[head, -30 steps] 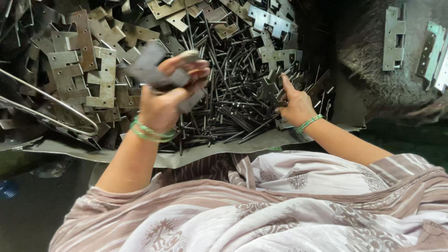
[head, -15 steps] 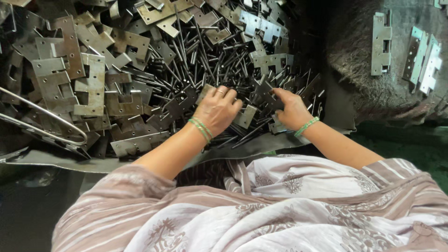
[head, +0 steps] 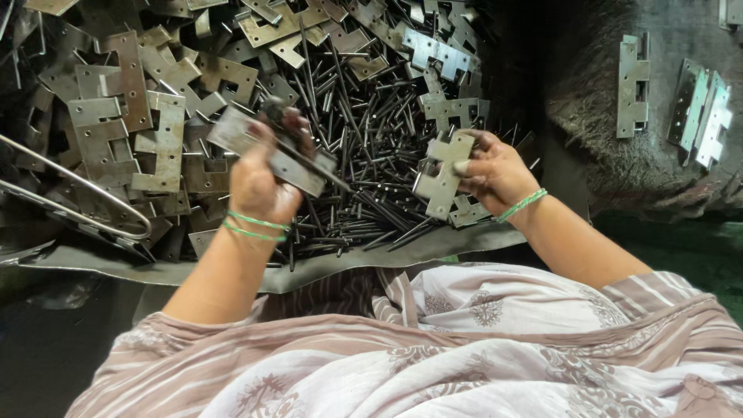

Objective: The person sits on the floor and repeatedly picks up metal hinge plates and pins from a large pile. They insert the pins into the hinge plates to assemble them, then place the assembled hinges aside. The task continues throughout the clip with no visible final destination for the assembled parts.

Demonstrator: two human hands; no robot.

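**Both hands loaded over a heap of sharp steel**

Your left hand point(head: 263, 174) is raised above the pile, fingers point(head: 290, 124) wrapped round a flat hinge leaf point(head: 275, 155) with a thin pin point(head: 329, 176) lying along it. Your right hand point(head: 495, 174) is closed on a second hinge leaf point(head: 443, 174), held just above the spread of loose pins point(head: 364, 147).

What could go wrong: the stamped leaves have raw, notched edges, and a grip that slides along one could cut a finger. The pin looks only lightly trapped against the leaf; tilt that hand and it may slip off into the spread of loose ones. Pin ends stick up at all angles, so pressing a palm down into them risks a jab.

Room to move: the space between your two hands is free in the air, but everything below is crowded metal. On your left, stacked hinge leaves point(head: 116, 131) and a bent wire loop point(head: 77, 201) hem you in. To your right lies a dark rough surface point(head: 611, 166) bearing a few assembled hinges point(head: 700, 112). The sheet edge point(head: 348, 259) sits close to your body.
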